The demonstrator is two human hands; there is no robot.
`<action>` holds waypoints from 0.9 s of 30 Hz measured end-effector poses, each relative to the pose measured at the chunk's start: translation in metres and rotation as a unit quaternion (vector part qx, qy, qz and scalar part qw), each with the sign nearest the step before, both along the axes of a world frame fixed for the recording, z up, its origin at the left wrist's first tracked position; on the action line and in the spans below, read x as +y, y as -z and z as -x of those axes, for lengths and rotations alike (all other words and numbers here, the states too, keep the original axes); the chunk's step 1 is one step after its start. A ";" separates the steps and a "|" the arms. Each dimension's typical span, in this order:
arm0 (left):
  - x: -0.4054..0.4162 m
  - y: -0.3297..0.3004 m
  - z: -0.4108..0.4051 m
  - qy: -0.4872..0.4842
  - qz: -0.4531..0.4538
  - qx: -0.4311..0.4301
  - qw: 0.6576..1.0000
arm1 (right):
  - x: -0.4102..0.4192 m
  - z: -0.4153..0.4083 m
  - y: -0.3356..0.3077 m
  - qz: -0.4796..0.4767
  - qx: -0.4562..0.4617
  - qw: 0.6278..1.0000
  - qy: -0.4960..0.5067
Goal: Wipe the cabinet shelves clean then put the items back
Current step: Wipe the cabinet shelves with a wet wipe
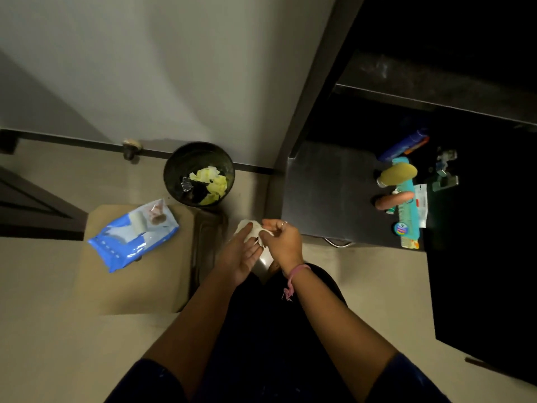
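On the left, a blue pack of wipes lies on a low tan box, near its far edge. Just beyond the box's far right corner stands a dark bin with yellow and dark scraps inside.

In the middle, above the floor and just short of the dark shelf, the person works a white wipe between both hands. The left hand lies under it with fingers mostly straight, a flat support and no closed grip. The right hand pinches the wipe's near edge between thumb and fingertips.

The wipe looks light, limp and probably damp, so it will likely bunch and cling; taking it by two edges or folding it into a pad should give a firmer wiping face.

Towards the shelf's right edge lie the removed items: a blue tube, a yellowish bottle, a teal comb and a small round tin.
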State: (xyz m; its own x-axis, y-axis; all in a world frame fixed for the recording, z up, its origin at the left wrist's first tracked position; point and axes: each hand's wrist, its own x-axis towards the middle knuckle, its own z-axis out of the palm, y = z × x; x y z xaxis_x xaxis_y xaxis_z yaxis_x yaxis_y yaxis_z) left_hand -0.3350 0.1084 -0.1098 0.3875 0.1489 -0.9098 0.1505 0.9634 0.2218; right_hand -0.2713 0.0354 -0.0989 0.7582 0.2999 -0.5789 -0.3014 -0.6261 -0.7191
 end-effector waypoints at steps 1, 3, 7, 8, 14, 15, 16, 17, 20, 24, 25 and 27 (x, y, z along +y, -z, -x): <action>0.003 -0.001 -0.001 -0.004 -0.003 -0.003 1.000 | 0.007 -0.001 -0.001 -0.005 0.009 1.000 0.000; 0.012 0.001 -0.003 -0.025 -0.011 0.008 1.000 | 0.021 -0.003 -0.002 -0.009 0.009 1.000 -0.014; 0.045 0.002 -0.011 -0.102 -0.048 0.014 0.994 | 0.066 -0.018 -0.010 -0.009 -0.008 0.997 -0.075; 0.055 0.002 -0.014 -0.116 -0.062 0.009 0.991 | 0.078 -0.023 -0.012 -0.005 -0.015 0.995 -0.100; 0.122 -0.008 -0.049 -0.168 -0.119 -0.018 0.978 | 0.161 -0.052 -0.027 -0.037 -0.060 0.986 -0.150; 0.133 -0.009 -0.054 -0.175 -0.121 -0.019 0.977 | 0.173 -0.057 -0.031 -0.043 -0.060 0.985 -0.156; 0.143 -0.009 -0.057 -0.183 -0.118 -0.016 0.976 | 0.183 -0.062 -0.033 -0.042 -0.067 0.983 -0.163; 0.150 -0.010 -0.059 -0.181 -0.117 -0.009 0.976 | 0.190 -0.067 -0.034 -0.037 -0.081 0.982 -0.165; 0.160 -0.013 -0.057 -0.176 -0.120 0.017 0.977 | 0.190 -0.078 -0.031 -0.032 -0.102 0.984 -0.141; 0.143 -0.017 -0.042 -0.156 -0.112 0.019 0.981 | 0.155 -0.085 -0.029 -0.024 -0.091 0.991 -0.097; 0.135 -0.016 -0.037 -0.145 -0.107 0.023 0.983 | 0.143 -0.086 -0.027 -0.022 -0.086 0.993 -0.083; 0.117 -0.013 -0.030 -0.124 -0.090 0.034 0.988 | 0.118 -0.084 -0.024 -0.024 -0.060 0.997 -0.045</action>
State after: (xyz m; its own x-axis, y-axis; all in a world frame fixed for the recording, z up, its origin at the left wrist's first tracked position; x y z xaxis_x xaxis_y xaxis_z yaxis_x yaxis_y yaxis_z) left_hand -0.3047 0.2252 -0.0968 0.2568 0.3935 -0.8827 -0.0645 0.9183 0.3906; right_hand -0.1875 0.1530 -0.0747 0.7893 0.3960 -0.4693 -0.1555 -0.6105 -0.7766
